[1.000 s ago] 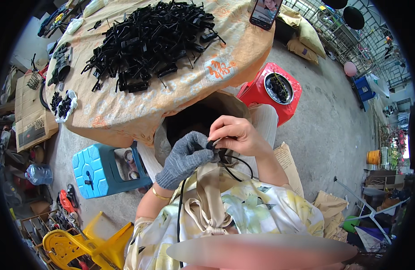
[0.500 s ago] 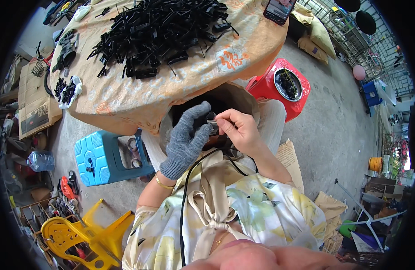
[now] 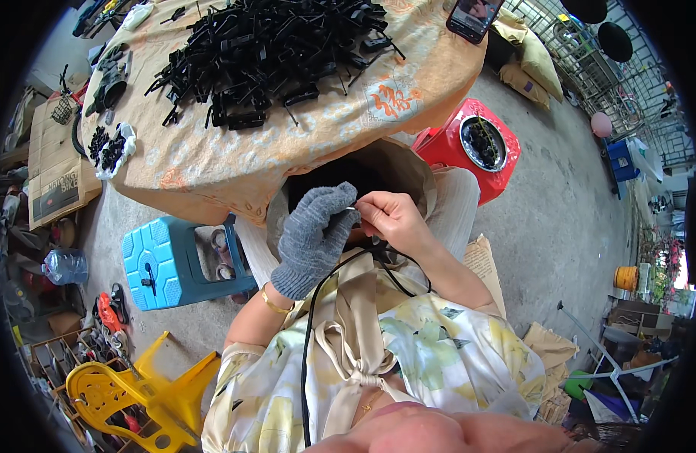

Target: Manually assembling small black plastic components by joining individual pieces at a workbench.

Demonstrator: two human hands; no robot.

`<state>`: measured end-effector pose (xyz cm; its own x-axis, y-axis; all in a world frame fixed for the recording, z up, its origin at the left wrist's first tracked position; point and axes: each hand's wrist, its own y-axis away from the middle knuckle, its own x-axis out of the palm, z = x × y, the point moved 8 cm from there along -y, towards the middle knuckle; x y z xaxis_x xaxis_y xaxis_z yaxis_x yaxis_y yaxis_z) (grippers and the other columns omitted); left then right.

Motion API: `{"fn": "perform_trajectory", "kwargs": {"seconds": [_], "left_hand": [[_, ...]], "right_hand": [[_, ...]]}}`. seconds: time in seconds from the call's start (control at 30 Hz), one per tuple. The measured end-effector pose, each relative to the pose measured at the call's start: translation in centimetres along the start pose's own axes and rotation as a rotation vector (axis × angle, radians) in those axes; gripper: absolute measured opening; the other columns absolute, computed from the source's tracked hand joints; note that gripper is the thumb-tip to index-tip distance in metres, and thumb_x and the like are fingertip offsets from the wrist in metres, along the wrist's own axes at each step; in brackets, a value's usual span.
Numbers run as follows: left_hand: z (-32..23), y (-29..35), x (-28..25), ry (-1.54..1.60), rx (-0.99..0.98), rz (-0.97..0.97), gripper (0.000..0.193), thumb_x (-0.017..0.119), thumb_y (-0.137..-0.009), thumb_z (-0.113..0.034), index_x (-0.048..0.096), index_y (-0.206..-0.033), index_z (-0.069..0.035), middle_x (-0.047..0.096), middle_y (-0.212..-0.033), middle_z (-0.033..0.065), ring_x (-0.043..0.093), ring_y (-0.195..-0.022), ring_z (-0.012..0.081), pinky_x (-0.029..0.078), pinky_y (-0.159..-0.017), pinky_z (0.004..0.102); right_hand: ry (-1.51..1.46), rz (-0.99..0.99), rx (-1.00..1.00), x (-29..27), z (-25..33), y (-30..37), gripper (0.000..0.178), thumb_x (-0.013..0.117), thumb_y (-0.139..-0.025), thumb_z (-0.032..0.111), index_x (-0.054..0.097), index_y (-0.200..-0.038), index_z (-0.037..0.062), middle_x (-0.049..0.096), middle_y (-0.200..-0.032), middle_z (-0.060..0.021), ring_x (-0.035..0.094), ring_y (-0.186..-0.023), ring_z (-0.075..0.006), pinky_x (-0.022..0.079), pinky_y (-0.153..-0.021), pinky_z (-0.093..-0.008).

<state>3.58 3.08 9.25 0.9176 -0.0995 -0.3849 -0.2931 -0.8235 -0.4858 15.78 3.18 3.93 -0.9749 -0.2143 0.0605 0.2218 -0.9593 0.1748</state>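
In a grey knitted glove, my left hand (image 3: pixel 314 232) is closed in front of my lap, its fingers bent toward the right hand. What it holds is hidden behind the glove. My bare right hand (image 3: pixel 393 219) pinches a small, thin, shiny piece (image 3: pixel 351 209) between thumb and fingers, right at the left hand's fingertips. Below both hands gapes an open brown sack (image 3: pixel 413 167) between my knees, dark inside. Ahead, a large heap of black plastic parts (image 3: pixel 268 64) with thin stems lies on the cloth-covered table (image 3: pixel 317 143).
A red stool (image 3: pixel 505 170) at the right bears a round bowl (image 3: pixel 502 155) of dark pieces. On the left stand a blue stool (image 3: pixel 153 260) and a yellow plastic chair (image 3: pixel 98 381). A phone (image 3: pixel 472 21) and a white bag (image 3: pixel 126 143) of small black pieces rest on the table.
My left hand's fingers have closed in, hiding the dark thing that showed between them. The right hand stays near the same spot, still pinching the thin piece.
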Motion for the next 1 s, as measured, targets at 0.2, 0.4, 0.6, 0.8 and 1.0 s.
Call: {"fn": "perform_trajectory", "kwargs": {"seconds": [0.2,0.4,0.6,0.8,1.0], "left_hand": [[3.8,1.7,1.1,0.090,-0.281,0.001,0.033,0.061,-0.075,0.002,0.055,-0.107,-0.003,0.060,-0.104,0.0119,0.060,-0.091,0.0238,0.048,-0.075,0.0286],[5.1,1.4,1.7,-0.022,-0.268,0.052,0.035,0.053,-0.078,0.004,0.053,-0.112,-0.004,0.056,-0.114,0.0137,0.056,-0.103,0.0271,0.045,-0.085,0.0315],[4.7,1.4,1.9,-0.448,-0.258,0.081,0.051,0.059,-0.076,-0.006,0.047,-0.124,-0.012,0.046,-0.126,0.0139,0.049,-0.110,0.0325,0.042,-0.091,0.0359],[3.5,1.3,1.1,-0.311,-0.177,0.072,0.054,0.062,-0.076,-0.007,0.043,-0.127,-0.008,0.044,-0.130,0.0133,0.050,-0.112,0.0303,0.043,-0.088,0.0354],[1.5,0.3,0.3,0.033,-0.032,-0.129,0.069,0.068,-0.076,-0.009,0.031,-0.133,0.001,0.041,-0.132,0.0177,0.047,-0.116,0.0282,0.039,-0.094,0.0329]], "right_hand": [[0.482,0.000,-0.233,-3.2,5.4,-1.6,0.020,0.065,-0.080,0.016,0.062,-0.093,0.0012,0.060,-0.077,-0.0009,0.053,-0.068,-0.0070,0.043,-0.063,-0.0223],[0.993,-0.715,-0.671,-10.8,13.9,-8.4,0.018,0.067,-0.073,0.019,0.062,-0.081,0.0034,0.063,-0.074,-0.0142,0.062,-0.068,-0.0259,0.048,-0.060,-0.0328],[1.229,-0.686,-0.429,-12.5,12.6,-14.7,0.018,0.059,-0.071,0.021,0.063,-0.081,0.0062,0.064,-0.076,-0.0142,0.061,-0.073,-0.0323,0.048,-0.068,-0.0413],[1.048,-0.706,-0.531,-13.7,14.9,-11.4,0.017,0.058,-0.070,0.013,0.063,-0.083,0.0041,0.063,-0.072,-0.0119,0.062,-0.067,-0.0208,0.048,-0.061,-0.0302],[0.386,-0.196,-0.441,-5.8,11.2,-4.4,0.014,0.053,-0.071,0.000,0.058,-0.084,0.0000,0.057,-0.070,-0.0014,0.053,-0.067,-0.0070,0.042,-0.060,-0.0213]]}}
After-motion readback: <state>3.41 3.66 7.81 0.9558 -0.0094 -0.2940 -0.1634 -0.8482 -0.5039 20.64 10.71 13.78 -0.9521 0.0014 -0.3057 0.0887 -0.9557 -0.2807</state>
